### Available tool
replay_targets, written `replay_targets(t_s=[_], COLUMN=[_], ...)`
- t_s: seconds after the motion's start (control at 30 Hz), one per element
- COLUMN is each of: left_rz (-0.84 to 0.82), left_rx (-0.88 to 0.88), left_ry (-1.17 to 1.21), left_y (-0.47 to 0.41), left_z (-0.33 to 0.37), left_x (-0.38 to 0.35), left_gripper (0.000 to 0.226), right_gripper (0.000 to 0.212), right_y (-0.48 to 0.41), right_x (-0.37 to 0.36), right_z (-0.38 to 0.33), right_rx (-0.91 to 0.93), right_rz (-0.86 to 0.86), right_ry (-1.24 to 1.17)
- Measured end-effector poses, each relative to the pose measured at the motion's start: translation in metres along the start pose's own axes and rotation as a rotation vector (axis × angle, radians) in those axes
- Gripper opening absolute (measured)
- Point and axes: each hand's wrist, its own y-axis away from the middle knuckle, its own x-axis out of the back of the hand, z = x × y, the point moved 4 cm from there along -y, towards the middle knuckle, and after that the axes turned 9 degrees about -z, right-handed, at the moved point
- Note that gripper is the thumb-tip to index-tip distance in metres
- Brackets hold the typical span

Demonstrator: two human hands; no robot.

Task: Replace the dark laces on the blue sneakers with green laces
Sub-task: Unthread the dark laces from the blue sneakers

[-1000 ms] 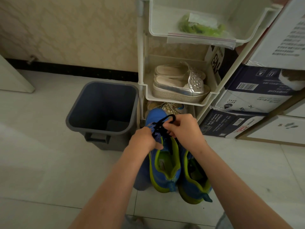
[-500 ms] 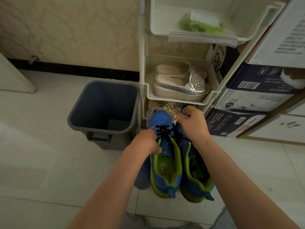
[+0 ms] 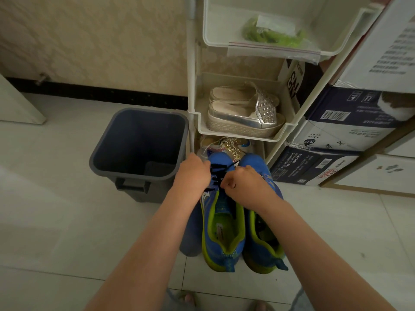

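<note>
Blue sneakers (image 3: 224, 234) stand side by side on the tiled floor (image 3: 67, 221) before a white shoe rack (image 3: 192, 86), where the left hand (image 3: 193, 173) and right hand (image 3: 246, 188) curl their fingers round the dark laces (image 3: 218, 175) of one shoe, with green laces (image 3: 276, 38) bagged in the rack's top tray.

Blue sneakers (image 3: 226, 234) (lime-lined) stand side by side, dark laces (image 3: 216, 176) threaded; green laces (image 3: 269, 34) bagged above.
</note>
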Motion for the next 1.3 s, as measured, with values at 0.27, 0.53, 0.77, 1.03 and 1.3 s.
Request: replay_targets(t_s=[0.27,0.53,0.77,1.03,1.3], left_rz=[0.128,-0.199,-0.178,-0.309,-0.328], left_rx=[-0.026,-0.012,-0.040,0.012,0.007], left_ry=[-0.536,-0.437,-0.477,-0.382,-0.399], left_y=[0.013,0.007,0.003,0.000,0.000], left_z=[0.011,-0.003,-0.001,-0.007,-0.005], left_x=[0.003,-0.021,-0.021,-0.021,-0.020], left_gripper=[0.033,0.044,0.034,0.023,0.020], right_gripper=[0.027,0.029,0.011,0.019,0.029], right_y=[0.000,-0.003,-0.006,-0.006,0.000], right_x=[-0.013,-0.018,-0.012,-0.007,-0.015], right_z=[-0.007,-0.003,0.016,0.006,-0.004], right_rx=[-0.027,-0.030,-0.105,0.012,0.065], right_rz=[0.092,0.083,0.249,0.299,0.157], right_ry=[0.132,0.143,-0.296,-0.131,0.023])
